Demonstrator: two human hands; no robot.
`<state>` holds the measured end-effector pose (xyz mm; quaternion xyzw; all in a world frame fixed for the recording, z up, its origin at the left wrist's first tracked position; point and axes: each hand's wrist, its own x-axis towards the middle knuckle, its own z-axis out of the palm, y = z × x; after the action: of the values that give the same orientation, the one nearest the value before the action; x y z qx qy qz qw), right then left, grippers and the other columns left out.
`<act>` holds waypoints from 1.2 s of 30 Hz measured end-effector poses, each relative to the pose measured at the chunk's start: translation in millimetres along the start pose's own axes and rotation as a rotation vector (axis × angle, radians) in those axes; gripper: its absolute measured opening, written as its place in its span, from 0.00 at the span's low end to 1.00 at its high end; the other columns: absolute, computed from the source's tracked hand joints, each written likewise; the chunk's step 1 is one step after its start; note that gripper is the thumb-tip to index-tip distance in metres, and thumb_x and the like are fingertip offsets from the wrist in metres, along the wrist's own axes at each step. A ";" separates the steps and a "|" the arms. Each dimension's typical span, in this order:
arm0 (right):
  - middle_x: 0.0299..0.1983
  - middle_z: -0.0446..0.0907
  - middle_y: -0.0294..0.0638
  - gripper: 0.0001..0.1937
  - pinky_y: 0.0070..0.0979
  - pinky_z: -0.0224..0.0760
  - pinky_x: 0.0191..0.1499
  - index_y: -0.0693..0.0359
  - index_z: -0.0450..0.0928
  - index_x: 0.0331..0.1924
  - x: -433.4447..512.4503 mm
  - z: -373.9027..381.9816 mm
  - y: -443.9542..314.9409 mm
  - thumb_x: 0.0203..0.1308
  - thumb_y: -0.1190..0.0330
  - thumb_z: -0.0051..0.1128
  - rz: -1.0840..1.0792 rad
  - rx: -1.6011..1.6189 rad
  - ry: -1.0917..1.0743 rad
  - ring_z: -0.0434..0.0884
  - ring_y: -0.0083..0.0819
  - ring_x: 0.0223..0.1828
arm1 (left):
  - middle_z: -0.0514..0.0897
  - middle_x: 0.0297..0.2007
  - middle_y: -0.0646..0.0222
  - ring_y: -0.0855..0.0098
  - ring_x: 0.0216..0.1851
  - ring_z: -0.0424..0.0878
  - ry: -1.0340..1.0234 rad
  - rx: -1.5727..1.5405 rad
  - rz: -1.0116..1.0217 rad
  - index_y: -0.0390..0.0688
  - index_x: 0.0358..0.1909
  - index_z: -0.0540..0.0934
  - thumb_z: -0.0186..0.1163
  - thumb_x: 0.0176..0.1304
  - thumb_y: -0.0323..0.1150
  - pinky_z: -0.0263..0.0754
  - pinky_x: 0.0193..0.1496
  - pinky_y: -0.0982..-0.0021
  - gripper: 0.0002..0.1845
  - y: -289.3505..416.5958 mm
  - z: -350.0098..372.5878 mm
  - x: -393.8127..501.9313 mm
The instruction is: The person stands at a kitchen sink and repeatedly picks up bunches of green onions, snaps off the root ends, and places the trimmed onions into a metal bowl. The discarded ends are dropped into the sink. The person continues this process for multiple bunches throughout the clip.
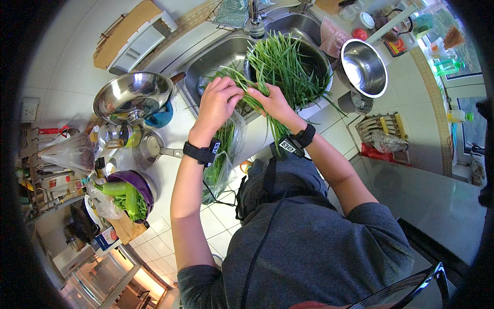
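My right hand (273,101) grips a small bunch of long green garlic chives (276,125), whose leaves hang below the fist. At the stem ends, the bent fingers of my left hand (220,95) pinch some strands. A large pile of chives (279,63) rests in a round metal basin (330,79) at the sink, just beyond my right hand. Under my left hand lies the left sink bowl (214,54), with loose green scraps in it. A clear plastic bag (220,175) holding more chives hangs at the counter edge below my left wrist.
The faucet (254,25) stands behind the sink. To the left are a large steel bowl (133,87), a small saucepan (148,148) and a purple bowl (142,185) with green squash. A steel bowl (362,67) stands at right, above a grey container (349,102).
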<state>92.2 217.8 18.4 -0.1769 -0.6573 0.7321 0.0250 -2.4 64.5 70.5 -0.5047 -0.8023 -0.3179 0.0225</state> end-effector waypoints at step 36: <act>0.19 0.72 0.33 0.11 0.17 0.59 0.17 0.62 0.72 0.36 -16.5 -13.6 4.9 0.65 0.62 0.50 0.056 0.129 0.011 0.69 0.19 0.13 | 0.82 0.26 0.69 0.80 0.26 0.77 0.173 -0.601 -0.574 0.36 0.32 0.77 0.65 0.55 0.31 0.72 0.33 0.78 0.10 8.9 60.0 -1.7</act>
<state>112.7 225.7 16.3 -0.1974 -0.6034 0.7724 0.0194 22.8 97.7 26.4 -0.2162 -0.7771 -0.5722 -0.1478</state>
